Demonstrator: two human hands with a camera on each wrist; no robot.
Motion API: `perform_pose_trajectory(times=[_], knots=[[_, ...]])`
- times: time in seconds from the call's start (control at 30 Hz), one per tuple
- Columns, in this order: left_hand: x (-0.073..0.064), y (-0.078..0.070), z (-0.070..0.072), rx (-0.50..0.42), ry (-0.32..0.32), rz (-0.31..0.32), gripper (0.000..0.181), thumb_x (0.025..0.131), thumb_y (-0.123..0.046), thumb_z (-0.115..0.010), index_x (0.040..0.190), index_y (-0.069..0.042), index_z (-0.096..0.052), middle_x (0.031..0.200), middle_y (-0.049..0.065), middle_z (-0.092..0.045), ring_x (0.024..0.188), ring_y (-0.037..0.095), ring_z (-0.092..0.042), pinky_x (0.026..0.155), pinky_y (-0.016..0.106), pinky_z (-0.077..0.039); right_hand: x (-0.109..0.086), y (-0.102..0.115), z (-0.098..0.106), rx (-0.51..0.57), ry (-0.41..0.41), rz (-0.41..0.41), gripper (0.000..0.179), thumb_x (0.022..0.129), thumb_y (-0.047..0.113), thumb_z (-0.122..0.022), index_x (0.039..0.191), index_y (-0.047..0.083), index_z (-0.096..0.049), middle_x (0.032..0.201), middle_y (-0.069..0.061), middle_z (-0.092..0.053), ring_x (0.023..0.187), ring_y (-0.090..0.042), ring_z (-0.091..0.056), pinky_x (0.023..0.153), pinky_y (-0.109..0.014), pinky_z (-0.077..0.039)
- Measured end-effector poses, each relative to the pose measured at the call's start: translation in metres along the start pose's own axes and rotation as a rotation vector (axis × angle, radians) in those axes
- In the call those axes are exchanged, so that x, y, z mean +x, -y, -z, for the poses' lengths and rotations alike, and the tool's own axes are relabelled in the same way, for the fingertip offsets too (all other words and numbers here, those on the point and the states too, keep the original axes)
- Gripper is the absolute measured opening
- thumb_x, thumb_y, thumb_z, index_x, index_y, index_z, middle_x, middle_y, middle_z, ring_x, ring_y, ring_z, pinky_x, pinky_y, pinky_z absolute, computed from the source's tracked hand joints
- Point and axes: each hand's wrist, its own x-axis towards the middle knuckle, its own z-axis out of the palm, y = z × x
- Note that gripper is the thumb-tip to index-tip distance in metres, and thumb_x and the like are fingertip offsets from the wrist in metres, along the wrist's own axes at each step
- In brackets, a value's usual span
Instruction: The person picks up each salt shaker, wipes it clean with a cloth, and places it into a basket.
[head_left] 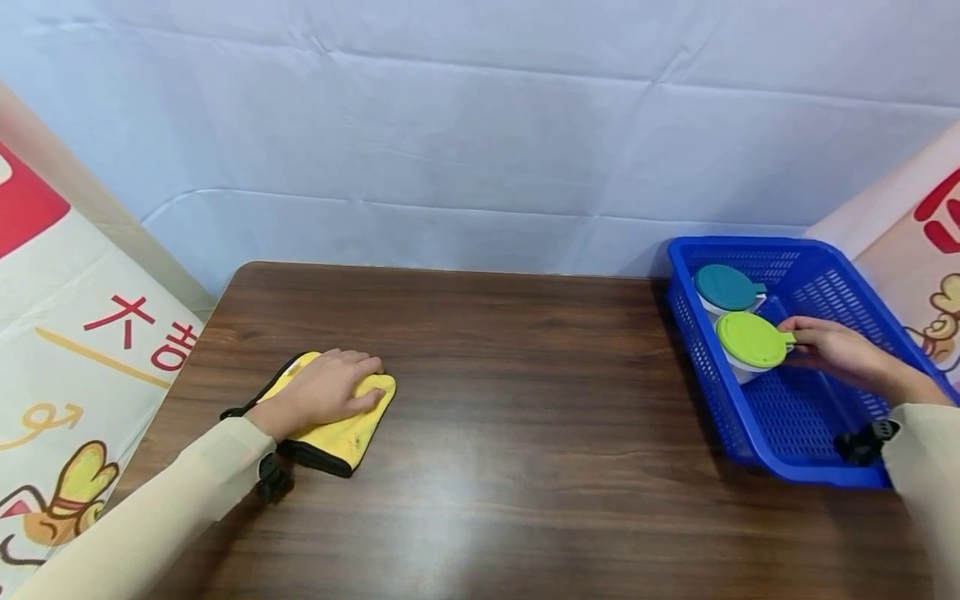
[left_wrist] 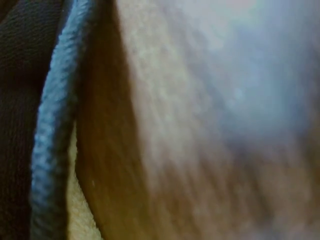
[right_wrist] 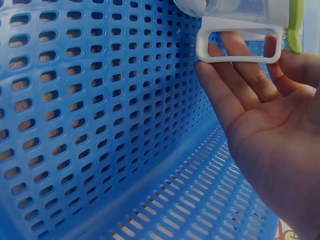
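Observation:
My left hand [head_left: 330, 390] rests on a folded yellow cloth [head_left: 347, 437] with black edging, its fingers lying over the top. The left wrist view is blurred; a dark cord-like edge [left_wrist: 52, 130] and a sliver of the yellow cloth [left_wrist: 82, 215] show. On the right, my right hand [head_left: 843, 354] reaches into a blue basket [head_left: 813, 475] and grips the handle of a clear jar with a lime-green lid [head_left: 752, 340]. In the right wrist view, fingers pass through the white handle [right_wrist: 240, 59], with the thumb by the lid's tab [right_wrist: 296, 42].
Behind the green-lidded jar stands another jar with a teal lid [head_left: 726, 287], against the basket's left wall. The basket sits at the right end of a brown wooden table [head_left: 510, 375]. A pale cloth backdrop [head_left: 465, 150] hangs behind, with printed sheets at both sides.

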Motion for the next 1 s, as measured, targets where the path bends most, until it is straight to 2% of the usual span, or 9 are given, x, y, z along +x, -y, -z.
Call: perform_pose_trajectory(times=[0.17,0.3,0.47,0.6,0.73,0.87,0.93,1.0], knots=[[0.000,0.001,0.001,-0.002,0.011,-0.002,0.034,0.101,-0.041,-0.060,0.119,-0.013,-0.066,0.113,0.006,-0.069,0.103,0.026,-0.066,0.092,0.049,-0.051,0.000,0.005,-0.003,-0.069,-0.024,-0.038,0.035,0.111,0.006,-0.026,0.106,0.006,-0.060,0.098,0.010,-0.062,0.091,0.000,-0.063,0.076,-0.018,-0.054],[0.001,0.002,0.003,0.002,0.010,-0.009,0.031,0.100,-0.040,-0.061,0.116,-0.014,-0.066,0.109,0.005,-0.068,0.099,0.025,-0.066,0.089,0.048,-0.052,0.000,0.008,-0.004,-0.123,-0.041,-0.073,0.034,0.111,0.007,-0.025,0.108,0.003,-0.059,0.097,0.013,-0.061,0.090,0.002,-0.062,0.075,-0.019,-0.054],[0.003,0.002,0.007,0.002,0.020,-0.008,0.028,0.099,-0.039,-0.062,0.112,-0.014,-0.065,0.104,0.004,-0.066,0.092,0.024,-0.065,0.085,0.048,-0.052,-0.001,0.015,-0.006,-0.233,-0.061,-0.115,0.035,0.110,0.009,-0.022,0.116,-0.011,-0.050,0.098,0.012,-0.059,0.087,0.003,-0.060,0.076,-0.022,-0.056],[0.006,0.001,0.010,0.012,0.060,0.011,0.031,0.099,-0.040,-0.061,0.114,-0.013,-0.065,0.106,0.006,-0.066,0.095,0.026,-0.065,0.085,0.049,-0.053,-0.001,0.021,-0.007,-0.313,-0.073,-0.128,0.037,0.110,0.009,-0.020,0.121,-0.019,-0.041,0.102,0.004,-0.057,0.086,0.005,-0.058,0.077,-0.026,-0.057],[0.008,0.001,0.013,0.036,0.087,0.018,0.035,0.099,-0.041,-0.060,0.117,-0.012,-0.065,0.109,0.008,-0.066,0.099,0.028,-0.065,0.085,0.051,-0.052,-0.002,0.028,-0.008,-0.378,-0.080,-0.139,0.036,0.109,0.008,-0.020,0.122,-0.020,-0.040,0.108,-0.013,-0.057,0.086,0.006,-0.056,0.080,-0.034,-0.059],[0.009,0.002,0.017,0.084,0.089,0.017,0.038,0.099,-0.044,-0.060,0.118,-0.012,-0.065,0.112,0.010,-0.067,0.104,0.031,-0.065,0.089,0.057,-0.049,-0.004,0.034,-0.006,-0.425,-0.086,-0.134,0.035,0.110,0.010,-0.023,0.120,-0.017,-0.041,0.112,-0.023,-0.054,0.089,0.002,-0.055,0.083,-0.043,-0.059],[0.010,0.003,0.020,0.109,0.087,0.011,0.038,0.098,-0.046,-0.061,0.117,-0.013,-0.065,0.111,0.009,-0.067,0.103,0.031,-0.065,0.089,0.057,-0.048,-0.006,0.037,-0.005,-0.435,-0.097,-0.119,0.033,0.110,0.011,-0.025,0.117,-0.016,-0.042,0.111,-0.023,-0.055,0.090,-0.002,-0.056,0.081,-0.042,-0.059],[0.011,0.004,0.024,0.127,0.072,0.003,0.037,0.097,-0.047,-0.062,0.113,-0.014,-0.065,0.108,0.007,-0.066,0.101,0.030,-0.063,0.088,0.056,-0.045,-0.007,0.039,-0.004,-0.453,-0.104,-0.118,0.033,0.111,0.012,-0.025,0.118,-0.015,-0.042,0.113,-0.027,-0.053,0.090,0.000,-0.055,0.081,-0.043,-0.059]])
